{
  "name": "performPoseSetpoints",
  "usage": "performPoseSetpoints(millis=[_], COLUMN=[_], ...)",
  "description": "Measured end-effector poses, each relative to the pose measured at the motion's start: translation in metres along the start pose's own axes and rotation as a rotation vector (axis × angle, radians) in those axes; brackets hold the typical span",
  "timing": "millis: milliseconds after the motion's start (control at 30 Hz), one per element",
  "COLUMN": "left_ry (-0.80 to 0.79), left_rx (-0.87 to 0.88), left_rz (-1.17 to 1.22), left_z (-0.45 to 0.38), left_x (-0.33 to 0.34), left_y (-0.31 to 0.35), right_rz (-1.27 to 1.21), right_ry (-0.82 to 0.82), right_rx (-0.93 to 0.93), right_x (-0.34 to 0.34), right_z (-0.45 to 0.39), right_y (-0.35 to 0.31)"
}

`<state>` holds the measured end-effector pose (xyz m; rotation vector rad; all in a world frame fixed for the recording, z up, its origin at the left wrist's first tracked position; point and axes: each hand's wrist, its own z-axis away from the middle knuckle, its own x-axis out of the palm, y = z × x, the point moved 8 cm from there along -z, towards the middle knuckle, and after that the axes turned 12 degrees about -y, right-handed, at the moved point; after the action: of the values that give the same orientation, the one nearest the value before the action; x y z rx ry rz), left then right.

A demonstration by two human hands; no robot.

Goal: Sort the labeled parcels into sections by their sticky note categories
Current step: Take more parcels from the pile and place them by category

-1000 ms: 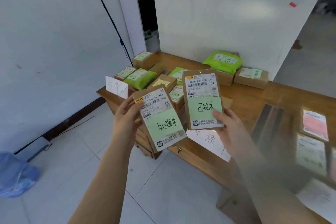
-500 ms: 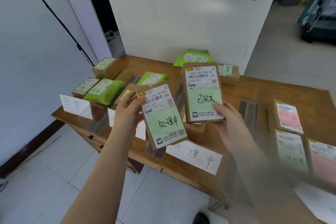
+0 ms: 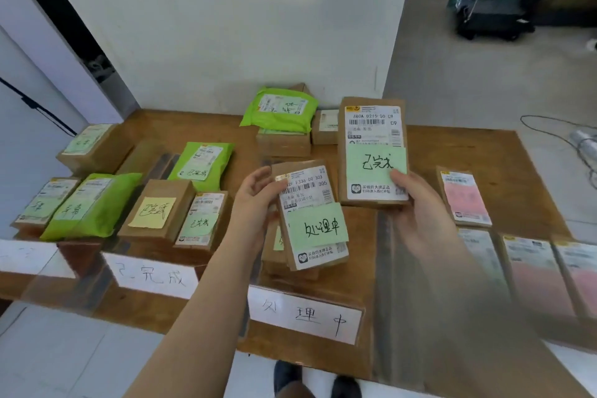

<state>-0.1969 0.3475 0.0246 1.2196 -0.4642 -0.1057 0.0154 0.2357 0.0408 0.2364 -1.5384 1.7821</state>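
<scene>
My left hand (image 3: 255,203) grips a brown parcel (image 3: 310,213) by its left edge; a green sticky note reading 处理中 covers its lower half. It hovers just above another parcel (image 3: 274,255) in the section marked by the white label 处理中 (image 3: 307,317). My right hand (image 3: 416,203) holds a second brown parcel (image 3: 373,145) from below, upright, with a green note reading 已完成. To the left, the white label 已完成 (image 3: 151,275) fronts a group of parcels (image 3: 158,207) with matching notes.
The wooden table (image 3: 420,145) carries more parcels: a green bag (image 3: 277,110) on boxes at the back, green-noted ones (image 3: 77,207) at far left, pink-noted ones (image 3: 465,197) at right. A white wall stands behind. My shoes show below the table edge.
The view has swung right and closer to the table. Both parcels moved with my hands over the table; the left one now hangs lower, above the middle section.
</scene>
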Motion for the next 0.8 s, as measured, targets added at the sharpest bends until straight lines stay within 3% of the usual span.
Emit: performPoseSetpoints(millis=[333,800], left_ry=[-0.232,-0.329], left_rx=[-0.274,-0.391], left_rz=[-0.22,-0.62], left_z=[-0.06,-0.098], left_x=[0.048,0.098], left_y=[-0.061,-0.13], right_rz=[0.01,-0.044], right_ry=[0.182,0.274], right_rx=[-0.068,-0.048], right_x=[-0.033,-0.063], right_z=[-0.012,-0.036], right_y=[-0.015,-0.005])
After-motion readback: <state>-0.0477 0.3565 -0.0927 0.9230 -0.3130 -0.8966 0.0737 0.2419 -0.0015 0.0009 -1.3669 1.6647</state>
